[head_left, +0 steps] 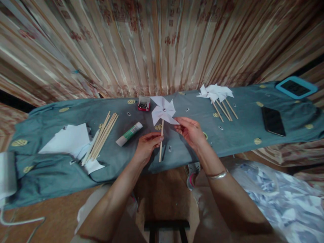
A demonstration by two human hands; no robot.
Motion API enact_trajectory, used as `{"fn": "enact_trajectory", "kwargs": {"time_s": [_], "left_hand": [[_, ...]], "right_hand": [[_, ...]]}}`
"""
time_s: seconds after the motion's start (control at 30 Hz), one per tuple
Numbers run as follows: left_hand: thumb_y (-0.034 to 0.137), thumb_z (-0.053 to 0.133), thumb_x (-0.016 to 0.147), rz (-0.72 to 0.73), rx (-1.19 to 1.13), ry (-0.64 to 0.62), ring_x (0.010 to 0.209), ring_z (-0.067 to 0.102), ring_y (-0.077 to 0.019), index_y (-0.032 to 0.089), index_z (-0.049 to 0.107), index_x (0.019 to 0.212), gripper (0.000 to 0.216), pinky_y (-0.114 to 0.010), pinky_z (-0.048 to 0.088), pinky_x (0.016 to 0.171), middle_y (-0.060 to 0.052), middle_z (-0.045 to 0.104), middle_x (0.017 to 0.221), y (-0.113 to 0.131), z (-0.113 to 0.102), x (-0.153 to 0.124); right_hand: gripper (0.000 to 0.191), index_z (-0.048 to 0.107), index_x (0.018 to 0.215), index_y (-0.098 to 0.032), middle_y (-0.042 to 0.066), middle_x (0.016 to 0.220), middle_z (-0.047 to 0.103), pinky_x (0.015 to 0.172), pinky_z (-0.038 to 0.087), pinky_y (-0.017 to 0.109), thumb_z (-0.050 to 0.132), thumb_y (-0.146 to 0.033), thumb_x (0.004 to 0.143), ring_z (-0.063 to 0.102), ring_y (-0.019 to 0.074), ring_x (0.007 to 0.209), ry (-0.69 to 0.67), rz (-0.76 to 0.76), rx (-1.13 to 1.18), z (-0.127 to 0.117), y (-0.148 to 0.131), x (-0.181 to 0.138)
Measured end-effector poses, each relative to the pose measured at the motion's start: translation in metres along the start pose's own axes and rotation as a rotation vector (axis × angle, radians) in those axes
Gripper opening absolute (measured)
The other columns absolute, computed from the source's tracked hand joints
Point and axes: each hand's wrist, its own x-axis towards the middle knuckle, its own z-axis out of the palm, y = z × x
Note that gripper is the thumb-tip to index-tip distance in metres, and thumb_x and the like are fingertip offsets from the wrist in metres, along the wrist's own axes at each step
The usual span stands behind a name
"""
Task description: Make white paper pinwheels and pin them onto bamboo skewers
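Note:
A white paper pinwheel (159, 113) on a wooden stick stands upright in front of me, a shiny pin at its centre. My left hand (149, 143) pinches the stick below the blades. With thumb and fingers, my right hand (188, 131) grips the tip of the lower right blade. Behind the pinwheel, to its left, sits a small red box of pins (144, 105) with its lid up. A glue stick (129, 134) lies left of my left hand.
Several finished pinwheels (215, 94) lie at the back right, near a phone (273, 121) and a blue-framed device (296, 87). Leftward are wooden sticks (105, 136) and white paper pieces (68, 140). A green cloth (243, 128) covers the table; a plastic bag (280, 199) stands lower right.

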Motion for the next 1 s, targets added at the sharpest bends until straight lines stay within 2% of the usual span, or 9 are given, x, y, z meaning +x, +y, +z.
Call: {"fn": "enact_trajectory", "kwargs": {"time_s": [0.5, 0.77, 0.87, 1.0], "left_hand": [[0.031, 0.09, 0.043, 0.019, 0.0, -0.024, 0.05, 0.049, -0.0055, 0.014, 0.073, 0.068, 0.035, -0.02, 0.037, 0.052, 0.001, 0.064, 0.059, -0.002, -0.001, 0.003], [0.029, 0.09, 0.043, 0.005, -0.011, -0.027, 0.052, 0.05, -0.0058, 0.014, 0.072, 0.068, 0.034, -0.021, 0.039, 0.054, 0.0, 0.065, 0.062, -0.001, -0.002, 0.001], [0.029, 0.09, 0.043, -0.012, -0.011, -0.027, 0.051, 0.049, -0.0059, 0.014, 0.073, 0.068, 0.034, -0.021, 0.039, 0.053, 0.0, 0.065, 0.061, 0.0, -0.001, 0.0], [0.029, 0.091, 0.042, -0.033, -0.007, -0.046, 0.05, 0.048, -0.0056, 0.013, 0.074, 0.066, 0.033, -0.02, 0.037, 0.051, 0.0, 0.063, 0.058, 0.0, -0.001, -0.002]], "right_hand": [[0.036, 0.075, 0.061, -0.019, -0.001, 0.06, 0.071, 0.049, 0.046, 0.019, 0.092, -0.042, 0.039, 0.058, 0.0077, 0.05, -0.078, 0.064, -0.03, 0.009, 0.007, -0.008], [0.036, 0.076, 0.065, -0.019, 0.0, 0.064, 0.073, 0.051, 0.047, 0.019, 0.089, -0.047, 0.047, 0.06, 0.008, 0.053, -0.109, 0.046, -0.102, 0.0, 0.008, -0.005], [0.035, 0.075, 0.066, -0.019, 0.001, 0.065, 0.073, 0.05, 0.046, 0.017, 0.088, -0.048, 0.051, 0.06, 0.0074, 0.053, -0.035, 0.012, -0.115, -0.006, 0.005, 0.0], [0.032, 0.074, 0.072, -0.021, 0.0, 0.073, 0.076, 0.054, 0.049, 0.017, 0.09, -0.041, 0.052, 0.064, 0.0083, 0.061, 0.098, -0.047, -0.047, -0.012, 0.0, 0.01]]}}
